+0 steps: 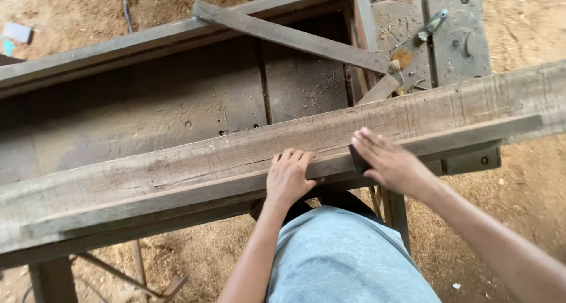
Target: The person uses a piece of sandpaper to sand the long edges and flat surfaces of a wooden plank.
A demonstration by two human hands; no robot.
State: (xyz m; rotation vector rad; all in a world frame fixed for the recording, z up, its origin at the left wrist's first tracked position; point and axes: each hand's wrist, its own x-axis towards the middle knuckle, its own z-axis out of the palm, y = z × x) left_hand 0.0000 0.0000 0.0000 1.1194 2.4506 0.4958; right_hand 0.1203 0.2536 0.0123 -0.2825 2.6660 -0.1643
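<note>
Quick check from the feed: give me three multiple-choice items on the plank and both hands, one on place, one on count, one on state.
1. Where does the left hand rest?
A. on the long plank's near edge
B. on the sawdust ground
C. on the metal plate

2. How many hands touch the plank?
A. none
B. one
C. two

3. How does the right hand sit?
A. clenched in the air
B. fingers flat on the plank, over a small dark object
C. gripping the brush

Answers:
1 A, its fingers curl over that edge.
2 C, both lie on the wood.
3 B, fingers are spread on the board.
</note>
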